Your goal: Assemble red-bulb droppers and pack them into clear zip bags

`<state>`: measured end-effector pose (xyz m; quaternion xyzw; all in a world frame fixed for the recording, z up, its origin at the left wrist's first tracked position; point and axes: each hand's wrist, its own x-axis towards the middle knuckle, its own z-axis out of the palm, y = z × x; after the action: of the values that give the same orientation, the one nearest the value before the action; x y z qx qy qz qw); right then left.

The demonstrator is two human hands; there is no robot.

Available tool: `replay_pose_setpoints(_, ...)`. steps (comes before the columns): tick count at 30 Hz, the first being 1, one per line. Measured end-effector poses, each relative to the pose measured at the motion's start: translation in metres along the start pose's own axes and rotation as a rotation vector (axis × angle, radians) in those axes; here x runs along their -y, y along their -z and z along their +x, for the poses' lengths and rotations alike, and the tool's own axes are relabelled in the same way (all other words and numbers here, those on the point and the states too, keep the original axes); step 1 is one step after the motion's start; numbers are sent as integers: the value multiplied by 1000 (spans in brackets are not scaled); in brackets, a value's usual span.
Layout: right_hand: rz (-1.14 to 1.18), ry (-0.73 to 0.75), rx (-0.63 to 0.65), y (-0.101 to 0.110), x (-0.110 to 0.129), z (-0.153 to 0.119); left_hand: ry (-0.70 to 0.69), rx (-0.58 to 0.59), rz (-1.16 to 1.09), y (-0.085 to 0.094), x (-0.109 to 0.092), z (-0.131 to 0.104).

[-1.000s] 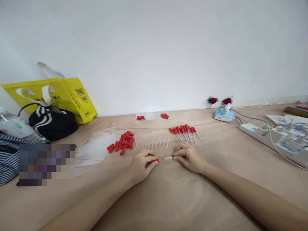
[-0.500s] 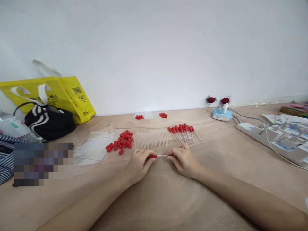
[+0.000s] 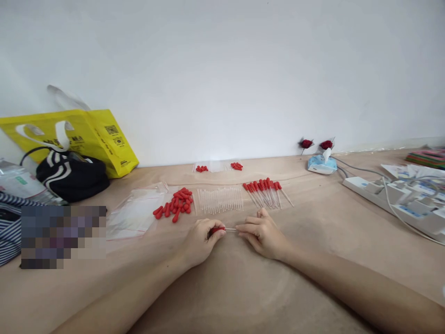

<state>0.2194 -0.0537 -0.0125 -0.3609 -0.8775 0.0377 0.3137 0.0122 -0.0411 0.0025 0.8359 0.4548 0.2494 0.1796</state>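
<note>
Between finger and thumb, my left hand (image 3: 201, 242) pinches a red rubber bulb (image 3: 218, 229). A thin clear dropper tube (image 3: 230, 230) sticks out of the bulb's right end, and the fingertips of my right hand (image 3: 264, 235) close on its far end. Just beyond my hands lies a row of loose clear tubes (image 3: 220, 200). To its left is a heap of loose red bulbs (image 3: 179, 202). On the right, several droppers (image 3: 264, 186) with red bulbs on their tubes lie side by side.
Clear zip bags (image 3: 134, 213) lie left of the bulbs. Small bags with red pieces (image 3: 237, 166) rest by the wall. A yellow bag (image 3: 121, 148) and black pouch (image 3: 74, 176) stand at left. At right are a tissue pack (image 3: 321, 165) and a power strip (image 3: 392, 195) with cables.
My right hand's fingertips have shifted left along the tube, nearer my left hand. A shorter length of tube shows between them. Both hands sit slightly lower in the picture.
</note>
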Motion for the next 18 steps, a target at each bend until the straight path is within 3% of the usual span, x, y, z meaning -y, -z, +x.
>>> replay_pose_setpoints(5,-52,33,20,5,2,1,-150,-37,77,-2,0,-3)
replay_pose_setpoints(10,1,-28,34,4,6,1,-313,-104,123,-4,-1,-4)
replay_pose_setpoints(18,18,-25,66,-3,9,4,-387,-96,130,-3,-6,-6)
